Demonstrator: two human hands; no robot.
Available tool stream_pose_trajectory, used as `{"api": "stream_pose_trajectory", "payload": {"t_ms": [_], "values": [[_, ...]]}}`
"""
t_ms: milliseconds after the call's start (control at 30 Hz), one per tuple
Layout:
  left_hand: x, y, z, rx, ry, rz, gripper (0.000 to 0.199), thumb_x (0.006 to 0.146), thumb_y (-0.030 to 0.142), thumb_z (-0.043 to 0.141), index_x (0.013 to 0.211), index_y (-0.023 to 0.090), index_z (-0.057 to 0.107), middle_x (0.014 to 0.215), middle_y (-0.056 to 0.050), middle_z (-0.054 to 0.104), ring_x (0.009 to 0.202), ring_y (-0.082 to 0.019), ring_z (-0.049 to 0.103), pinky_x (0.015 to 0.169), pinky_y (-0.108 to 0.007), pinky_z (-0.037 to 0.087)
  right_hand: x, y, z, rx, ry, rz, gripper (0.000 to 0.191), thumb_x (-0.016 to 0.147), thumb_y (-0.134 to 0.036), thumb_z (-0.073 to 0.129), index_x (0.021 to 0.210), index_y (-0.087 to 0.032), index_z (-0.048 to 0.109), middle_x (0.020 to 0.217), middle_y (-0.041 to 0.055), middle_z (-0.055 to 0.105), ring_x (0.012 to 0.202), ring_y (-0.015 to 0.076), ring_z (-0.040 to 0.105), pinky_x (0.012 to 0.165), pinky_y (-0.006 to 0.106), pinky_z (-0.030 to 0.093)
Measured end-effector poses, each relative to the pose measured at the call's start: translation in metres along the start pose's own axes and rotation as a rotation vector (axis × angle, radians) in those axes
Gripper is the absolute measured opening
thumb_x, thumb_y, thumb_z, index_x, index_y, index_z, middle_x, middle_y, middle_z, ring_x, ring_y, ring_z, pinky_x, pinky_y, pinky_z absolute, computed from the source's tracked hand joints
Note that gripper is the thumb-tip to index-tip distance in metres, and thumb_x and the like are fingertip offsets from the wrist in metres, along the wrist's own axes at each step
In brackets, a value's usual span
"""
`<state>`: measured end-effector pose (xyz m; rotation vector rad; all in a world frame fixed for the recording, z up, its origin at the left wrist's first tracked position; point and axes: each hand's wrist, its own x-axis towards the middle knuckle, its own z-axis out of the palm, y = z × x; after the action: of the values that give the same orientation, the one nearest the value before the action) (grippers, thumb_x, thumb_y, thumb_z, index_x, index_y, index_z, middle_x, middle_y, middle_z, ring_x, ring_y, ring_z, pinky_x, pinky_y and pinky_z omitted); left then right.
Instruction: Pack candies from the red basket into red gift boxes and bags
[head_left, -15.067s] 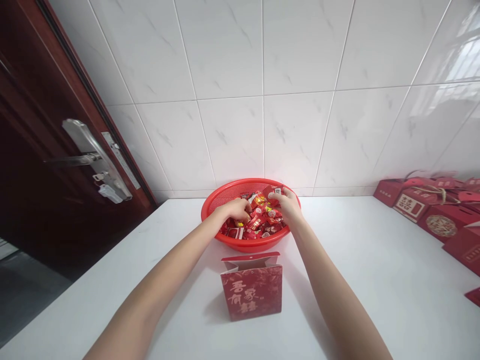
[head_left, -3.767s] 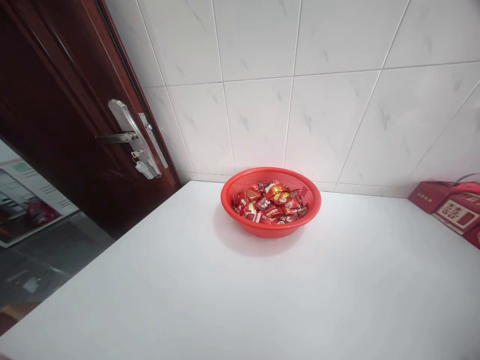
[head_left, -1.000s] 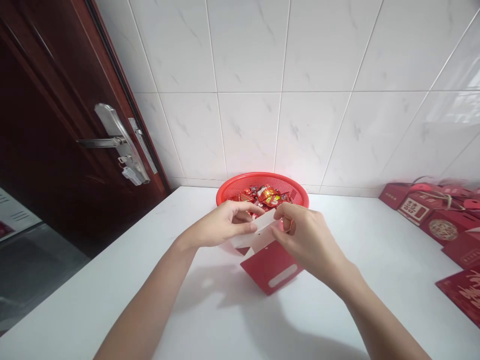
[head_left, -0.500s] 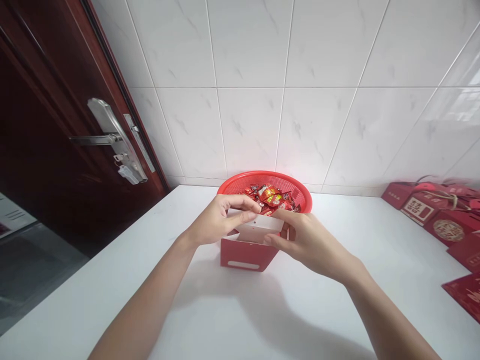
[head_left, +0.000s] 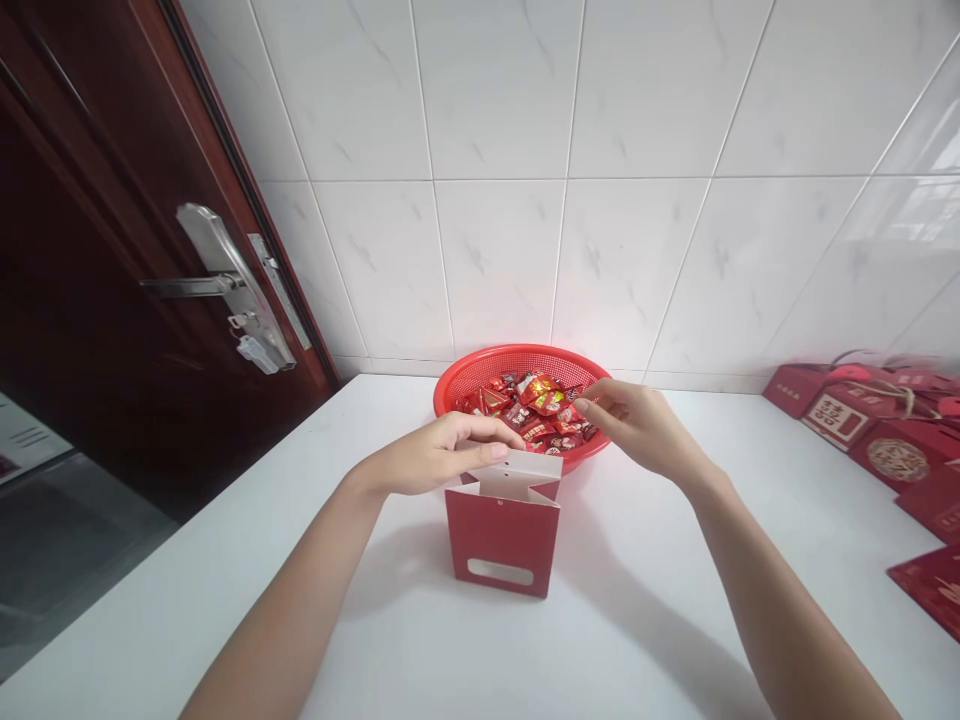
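A small red gift box (head_left: 501, 540) with a white inside and a clear oblong window stands upright on the white table, its top open. My left hand (head_left: 442, 452) pinches the box's raised back flap between thumb and fingers. Behind the box sits a red plastic basket (head_left: 480, 360) holding many wrapped candies (head_left: 536, 410), mostly red with some gold. My right hand (head_left: 626, 420) hovers over the basket's right rim, fingers loosely bent and apart, fingertips close to the candies. Nothing shows between them.
Several red gift boxes (head_left: 862, 420) with gold patterns and twine stand at the table's right, with a flat red card-like piece (head_left: 934, 590) nearer. A tiled wall (head_left: 495, 250) rises behind the table. On the left is a dark red door (head_left: 90, 180) with a metal handle and hanging keys.
My right hand has let go of the box and moved up and right to the basket. The box is nearer to me and stands more upright. My left hand stays on its flap.
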<state>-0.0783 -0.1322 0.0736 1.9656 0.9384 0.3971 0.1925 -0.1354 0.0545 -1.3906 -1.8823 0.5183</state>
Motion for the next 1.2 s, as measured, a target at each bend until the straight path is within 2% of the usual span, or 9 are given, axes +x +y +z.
{"api": "stream_pose_trajectory", "payload": {"t_ms": [167,300,433,567,733,833,967,1033,1200], "values": [[-0.005,0.003,0.000,0.070,0.056,0.056,0.031,0.095,0.045,0.059,0.113,0.025,0.073,0.114,-0.003,0.071,0.103,-0.021,0.062,0.086,-0.027,0.048,0.012,0.020,0.008,0.004,0.022,-0.009,0.021,0.093,-0.036,0.058,0.085,-0.018,0.067,0.078,0.0044,0.073,0.070,0.0186,0.066,0.064,0.029,0.048],[-0.006,0.004,0.003,0.072,0.106,0.034,0.034,0.094,0.049,0.060,0.113,0.023,0.073,0.104,-0.004,0.071,0.090,-0.020,0.064,0.075,-0.027,0.051,0.017,0.028,0.023,-0.006,-0.017,-0.058,0.015,0.092,-0.029,0.058,0.088,-0.018,0.067,0.085,0.0053,0.073,0.075,0.0188,0.067,0.069,0.030,0.050],[-0.006,0.005,0.005,0.040,0.094,0.010,0.036,0.094,0.051,0.061,0.114,0.023,0.072,0.101,-0.004,0.071,0.082,-0.018,0.063,0.064,-0.025,0.051,0.023,0.037,0.039,0.063,0.005,-0.022,0.014,0.094,-0.029,0.057,0.100,-0.018,0.064,0.087,0.0058,0.073,0.078,0.0201,0.069,0.069,0.030,0.051],[-0.001,0.002,-0.002,0.001,0.152,0.099,0.038,0.095,0.051,0.059,0.113,0.020,0.071,0.110,-0.006,0.072,0.099,-0.021,0.066,0.086,-0.030,0.054,0.028,0.043,0.049,0.084,0.085,0.053,0.015,0.093,-0.027,0.057,0.106,-0.020,0.061,0.088,0.0055,0.073,0.081,0.0204,0.070,0.069,0.030,0.053],[0.044,-0.013,-0.015,0.052,0.191,0.107,0.043,0.094,0.051,0.055,0.114,0.016,0.067,0.105,-0.009,0.073,0.099,-0.023,0.068,0.089,-0.034,0.053,0.031,0.043,0.053,0.064,0.154,0.101,0.019,0.095,-0.029,0.051,0.109,-0.019,0.059,0.093,0.0063,0.074,0.076,0.0186,0.070,0.068,0.030,0.053],[0.090,-0.024,-0.013,0.426,0.016,-0.009,0.036,0.094,0.044,0.052,0.116,0.020,0.068,0.110,-0.007,0.073,0.100,-0.023,0.066,0.087,-0.033,0.050,0.029,0.041,0.054,0.007,0.154,0.116,0.017,0.094,-0.028,0.054,0.107,-0.020,0.060,0.100,0.0063,0.075,0.079,0.0186,0.070,0.070,0.030,0.051],[0.140,-0.038,0.000,0.558,-0.115,-0.147,0.016,0.077,0.035,0.069,0.080,0.019,0.068,0.073,-0.003,0.068,0.067,-0.022,0.062,0.065,-0.031,0.046,0.028,0.038,0.056,-0.088,0.144,0.137,0.016,0.095,-0.028,0.055,0.109,-0.021,0.060,0.102,0.0056,0.075,0.083,0.0193,0.071,0.069,0.030,0.046],[0.151,-0.043,0.005,0.581,-0.130,-0.173,0.020,0.070,0.035,0.075,0.070,0.020,0.062,0.065,-0.001,0.063,0.062,-0.021,0.058,0.061,-0.030,0.043,0.028,0.038,0.057,-0.122,0.133,0.141,0.017,0.096,-0.030,0.055,0.110,-0.021,0.060,0.100,0.0044,0.075,0.082,0.0190,0.071,0.068,0.029,0.045],[0.152,-0.053,0.009,0.582,-0.109,-0.189,0.027,0.066,0.037,0.078,0.070,0.021,0.057,0.062,0.000,0.058,0.062,-0.021,0.058,0.058,-0.029,0.042,0.030,0.037,0.060,-0.185,0.116,0.155,0.017,0.093,-0.027,0.058,0.110,-0.021,0.060,0.101,0.0045,0.076,0.084,0.0203,0.071,0.068,0.029,0.042]]}}
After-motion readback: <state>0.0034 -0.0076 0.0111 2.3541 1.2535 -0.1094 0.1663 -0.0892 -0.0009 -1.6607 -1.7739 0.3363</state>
